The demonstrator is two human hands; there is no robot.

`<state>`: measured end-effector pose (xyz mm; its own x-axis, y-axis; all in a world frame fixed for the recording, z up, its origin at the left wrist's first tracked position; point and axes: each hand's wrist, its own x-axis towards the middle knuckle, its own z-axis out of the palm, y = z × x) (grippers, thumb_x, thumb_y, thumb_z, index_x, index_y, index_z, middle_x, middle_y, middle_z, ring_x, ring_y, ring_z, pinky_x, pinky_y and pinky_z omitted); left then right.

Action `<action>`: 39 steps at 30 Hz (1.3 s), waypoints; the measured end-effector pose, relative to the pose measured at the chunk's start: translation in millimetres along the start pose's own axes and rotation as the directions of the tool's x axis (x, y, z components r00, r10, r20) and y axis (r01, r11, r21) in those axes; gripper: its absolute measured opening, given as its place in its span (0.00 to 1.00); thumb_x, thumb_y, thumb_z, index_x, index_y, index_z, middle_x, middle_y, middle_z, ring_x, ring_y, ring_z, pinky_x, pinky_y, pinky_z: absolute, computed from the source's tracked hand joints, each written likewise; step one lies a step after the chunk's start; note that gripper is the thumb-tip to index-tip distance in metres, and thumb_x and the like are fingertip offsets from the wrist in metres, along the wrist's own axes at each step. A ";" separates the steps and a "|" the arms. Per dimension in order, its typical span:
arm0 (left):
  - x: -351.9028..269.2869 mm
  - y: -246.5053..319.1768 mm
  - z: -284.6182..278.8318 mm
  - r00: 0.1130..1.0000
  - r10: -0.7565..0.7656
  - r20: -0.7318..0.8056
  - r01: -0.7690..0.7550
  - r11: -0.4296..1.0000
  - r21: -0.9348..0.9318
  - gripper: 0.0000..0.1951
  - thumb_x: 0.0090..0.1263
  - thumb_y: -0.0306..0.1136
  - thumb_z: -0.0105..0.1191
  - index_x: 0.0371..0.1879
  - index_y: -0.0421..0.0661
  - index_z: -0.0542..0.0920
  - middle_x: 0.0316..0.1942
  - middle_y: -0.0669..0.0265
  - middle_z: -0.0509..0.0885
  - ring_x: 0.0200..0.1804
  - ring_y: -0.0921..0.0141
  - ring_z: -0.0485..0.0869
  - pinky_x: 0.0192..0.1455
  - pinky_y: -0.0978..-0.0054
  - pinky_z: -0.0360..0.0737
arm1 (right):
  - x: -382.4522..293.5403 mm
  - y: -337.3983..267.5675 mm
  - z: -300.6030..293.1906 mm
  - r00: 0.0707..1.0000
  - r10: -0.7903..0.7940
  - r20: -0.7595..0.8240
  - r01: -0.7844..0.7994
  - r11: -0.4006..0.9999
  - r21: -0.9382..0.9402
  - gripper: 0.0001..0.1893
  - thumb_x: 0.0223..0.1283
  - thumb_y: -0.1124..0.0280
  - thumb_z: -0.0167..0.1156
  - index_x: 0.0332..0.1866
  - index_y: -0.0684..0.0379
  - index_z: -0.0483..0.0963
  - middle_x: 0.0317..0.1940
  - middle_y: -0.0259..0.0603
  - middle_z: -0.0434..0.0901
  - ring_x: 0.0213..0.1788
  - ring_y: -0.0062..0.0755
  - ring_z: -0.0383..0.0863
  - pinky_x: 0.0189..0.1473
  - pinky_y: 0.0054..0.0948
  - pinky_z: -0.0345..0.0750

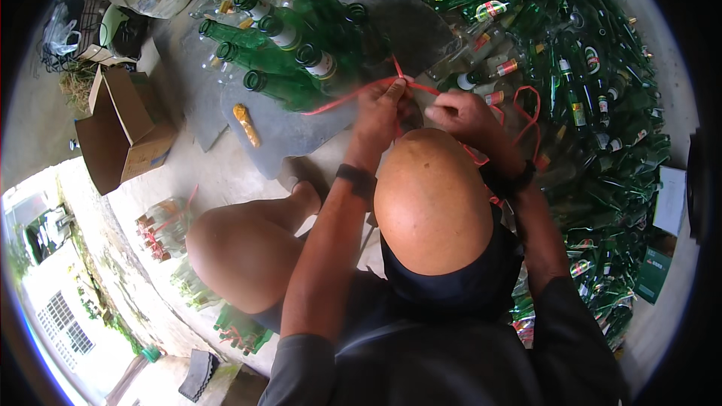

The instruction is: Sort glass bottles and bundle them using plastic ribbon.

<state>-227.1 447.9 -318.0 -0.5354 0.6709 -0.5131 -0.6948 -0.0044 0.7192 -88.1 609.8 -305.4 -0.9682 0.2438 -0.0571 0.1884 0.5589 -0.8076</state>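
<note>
Several green glass bottles (285, 82) stand grouped on a grey mat, leaning a little outward at their necks. A red plastic strap (348, 94) runs along the near side of the group to my left hand (383, 104), which pinches it between thumb and fingers. Just to the right, my right hand (459, 113) is curled around the same strap. Between the two hands a short stretch of it is drawn out, and one piece rises towards the bottles. Loose loops of the strap hang beyond my right hand, beside my knee.
A large heap of green and clear bottles (592, 96) covers the right side. An open cardboard box (132, 124) sits at left. On the grey mat (282, 141) lies a yellowish wrapped stick (246, 124). Strapped bottle bundles (242, 330) stand at lower left.
</note>
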 end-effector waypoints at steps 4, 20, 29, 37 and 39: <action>9.4 -16.0 -18.1 0.973 0.226 0.037 -0.228 0.945 0.235 0.12 0.82 0.34 0.55 0.40 0.37 0.85 0.29 0.69 0.83 0.26 0.77 0.75 0.30 0.76 0.74 | 37.8 -28.1 9.2 0.893 -0.218 -0.393 0.236 0.972 -0.001 0.10 0.69 0.65 0.64 0.42 0.63 0.79 0.30 0.51 0.81 0.35 0.46 0.83 0.39 0.39 0.76; -6.2 -11.4 -21.8 0.904 0.425 -0.035 -0.290 0.671 0.682 0.10 0.71 0.32 0.61 0.42 0.37 0.89 0.32 0.56 0.90 0.34 0.73 0.85 0.40 0.68 0.83 | 81.0 -2.3 29.6 0.989 0.112 0.098 -0.134 0.955 0.263 0.13 0.68 0.67 0.62 0.35 0.69 0.82 0.21 0.42 0.76 0.28 0.23 0.74 0.32 0.33 0.73; -8.3 -25.1 -0.9 0.770 0.580 -0.264 -0.178 0.594 0.784 0.12 0.71 0.35 0.64 0.40 0.37 0.87 0.33 0.46 0.89 0.36 0.49 0.89 0.38 0.59 0.82 | 90.6 1.1 17.8 0.918 0.309 0.248 -0.345 0.932 0.114 0.15 0.61 0.61 0.65 0.32 0.65 0.84 0.18 0.34 0.75 0.25 0.22 0.73 0.27 0.30 0.67; -16.3 -20.1 5.7 0.734 0.604 -0.311 -0.099 0.548 0.831 0.13 0.72 0.38 0.63 0.37 0.38 0.86 0.31 0.47 0.87 0.34 0.48 0.88 0.36 0.56 0.81 | 77.7 -17.8 12.9 0.851 0.403 0.338 -0.515 0.770 0.377 0.12 0.62 0.60 0.68 0.32 0.60 0.84 0.19 0.23 0.69 0.22 0.13 0.64 0.22 0.23 0.54; -21.0 -20.9 -0.4 0.732 0.612 -0.299 -0.078 0.511 0.856 0.13 0.72 0.39 0.63 0.37 0.38 0.86 0.30 0.47 0.87 0.33 0.48 0.88 0.35 0.56 0.81 | 75.0 -16.5 13.8 0.899 0.347 0.268 -0.433 0.798 0.419 0.12 0.63 0.60 0.68 0.33 0.60 0.84 0.20 0.22 0.70 0.22 0.12 0.63 0.22 0.23 0.54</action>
<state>-201.6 433.6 -322.5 -0.9607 0.2671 -0.0757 0.0976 0.5803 0.8085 -166.1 607.9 -304.5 -0.8491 0.2009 -0.4885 0.5001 0.0082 -0.8659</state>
